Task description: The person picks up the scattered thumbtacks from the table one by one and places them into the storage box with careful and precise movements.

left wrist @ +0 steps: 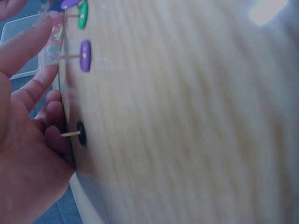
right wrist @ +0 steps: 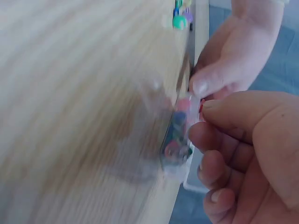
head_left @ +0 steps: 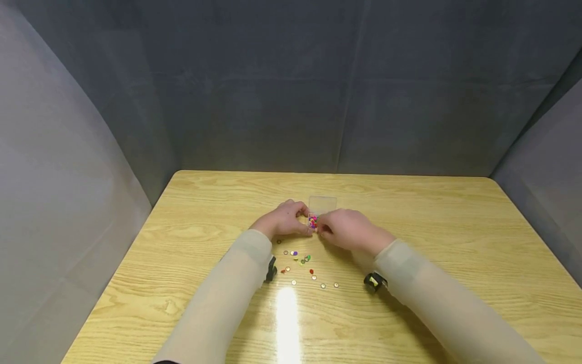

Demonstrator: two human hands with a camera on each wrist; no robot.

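Both hands meet at desk centre over a small clear plastic box (head_left: 318,215), its lid open toward 12 o'clock. The left hand (head_left: 283,220) steadies the box, thumb and fingers curled against its wall; the right hand (head_left: 347,230) has its fingers curled at the box rim in a pinching grip, though whether it holds a pin I cannot tell. Loose push pins (head_left: 302,265) lie scattered at 6 o'clock of the box, near both sleeves. Risk, in my judgement: the light, smooth box could tip or slide on the glossy wood-grain desk (head_left: 454,237), spilling its contents; upturned metal points could prick fingers or forearms. The pins have flat, round, coloured heads.
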